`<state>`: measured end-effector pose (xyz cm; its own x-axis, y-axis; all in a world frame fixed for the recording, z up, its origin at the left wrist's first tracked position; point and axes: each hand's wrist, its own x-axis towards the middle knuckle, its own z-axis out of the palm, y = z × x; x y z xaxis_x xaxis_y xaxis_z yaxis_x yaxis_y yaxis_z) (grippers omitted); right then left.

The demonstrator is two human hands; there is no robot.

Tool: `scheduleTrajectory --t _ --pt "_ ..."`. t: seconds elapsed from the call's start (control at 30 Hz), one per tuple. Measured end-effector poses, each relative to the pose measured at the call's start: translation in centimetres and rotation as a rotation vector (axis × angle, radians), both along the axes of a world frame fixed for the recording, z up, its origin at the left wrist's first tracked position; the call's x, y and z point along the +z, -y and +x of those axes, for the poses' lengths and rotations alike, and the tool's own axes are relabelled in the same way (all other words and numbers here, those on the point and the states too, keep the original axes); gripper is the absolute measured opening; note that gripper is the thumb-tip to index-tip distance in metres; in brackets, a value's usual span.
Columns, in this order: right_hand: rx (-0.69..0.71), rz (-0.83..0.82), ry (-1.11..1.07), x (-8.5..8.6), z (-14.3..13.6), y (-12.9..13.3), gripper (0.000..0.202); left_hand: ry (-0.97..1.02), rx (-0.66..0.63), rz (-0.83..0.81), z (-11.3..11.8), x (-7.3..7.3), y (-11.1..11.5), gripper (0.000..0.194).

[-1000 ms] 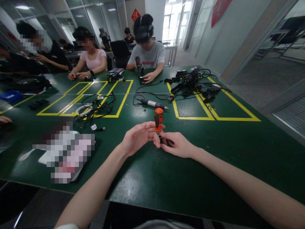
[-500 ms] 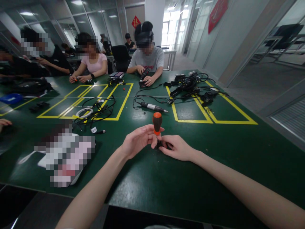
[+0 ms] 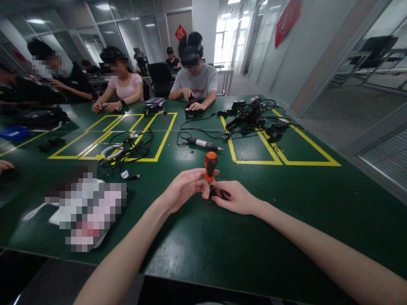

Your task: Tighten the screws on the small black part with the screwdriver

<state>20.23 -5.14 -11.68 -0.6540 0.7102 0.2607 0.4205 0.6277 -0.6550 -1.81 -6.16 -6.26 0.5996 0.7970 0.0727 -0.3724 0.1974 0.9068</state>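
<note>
The left hand (image 3: 187,188) is curled with its fingers about the lower handle of an orange-and-black screwdriver (image 3: 210,166); whether it is gripped or only steadied cannot be told. The screwdriver is held upright above a small black part (image 3: 211,192), which is pinched between the thumb and fingers of the right hand (image 3: 238,197), midway along the near edge of the counter (image 3: 286,237).

To the left, a pixelated pink-and-white object (image 3: 110,205) is set by the near edge, and beyond it a cable tangle (image 3: 132,144) is spread over yellow tape (image 3: 163,140). Past the hands, a pen-shaped tool (image 3: 203,144) is laid. Farther right, black cables (image 3: 249,113) are heaped toward the far right corner.
</note>
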Motion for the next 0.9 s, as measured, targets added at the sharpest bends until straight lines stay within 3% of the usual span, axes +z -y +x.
scheduleTrajectory --t 0.23,0.43,0.7,0.9 --pt "0.004 -0.019 -0.007 -0.06 0.14 0.07 0.014 0.084 -0.012 -0.041 0.08 0.00 0.20 0.037" --pt "0.012 0.014 -0.017 -0.14 0.04 0.03 0.012 0.038 -0.015 -0.035 -0.07 0.31 0.08 0.048" --pt "0.015 -0.004 -0.001 -0.30 0.15 -0.06 0.013 0.097 -0.018 -0.058 -0.05 0.07 0.08 0.039" --pt "0.001 0.014 0.003 -0.24 0.08 -0.05 0.013 0.065 -0.001 -0.044 -0.01 0.61 0.20 0.047"
